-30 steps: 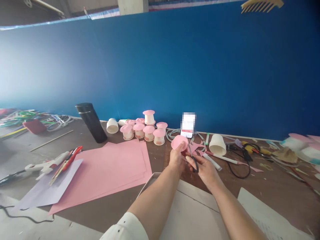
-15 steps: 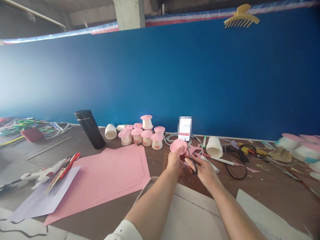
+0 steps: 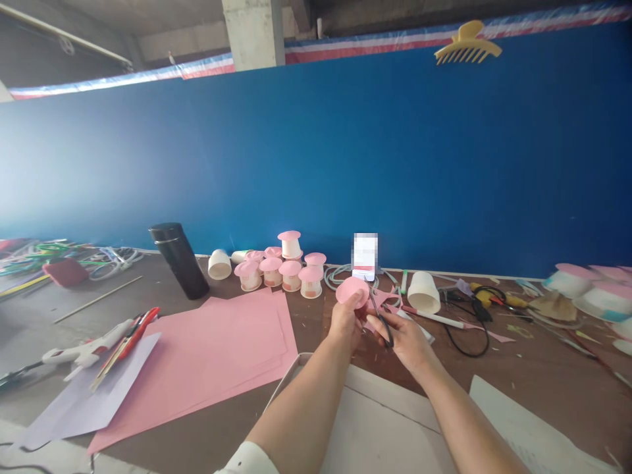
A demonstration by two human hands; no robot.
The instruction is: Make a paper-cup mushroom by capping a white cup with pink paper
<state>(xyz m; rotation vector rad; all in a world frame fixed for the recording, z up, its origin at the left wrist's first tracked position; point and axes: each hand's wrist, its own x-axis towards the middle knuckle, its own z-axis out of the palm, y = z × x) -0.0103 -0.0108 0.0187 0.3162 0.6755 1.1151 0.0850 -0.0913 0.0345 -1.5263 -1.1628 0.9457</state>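
Observation:
A round pink paper disc (image 3: 352, 291) is pinched in my left hand (image 3: 345, 322), thumb on top. My right hand (image 3: 407, 339) is closed on black-handled scissors (image 3: 384, 329), whose blades point up along the disc's right edge. Whether the blades touch the paper I cannot tell. Pink paper scraps (image 3: 385, 299) lie just behind my hands. To the left stand several small paper cups with pink round tops (image 3: 311, 282), one of them stacked above the others. Large pink sheets (image 3: 212, 349) are spread left of my forearm.
A black bottle (image 3: 180, 260) stands at the left, near a glue gun (image 3: 89, 345) and a red utility knife (image 3: 126, 345). A phone (image 3: 364, 257) leans at the blue partition (image 3: 316, 164). A white cup (image 3: 423, 293) and black cable (image 3: 467, 352) lie right. A pale box (image 3: 385, 421) sits under my arms.
The scene sits slightly lower in view as the head tilts a little. My hands keep hold of the disc and the scissors, with only a slight shift of the scissors.

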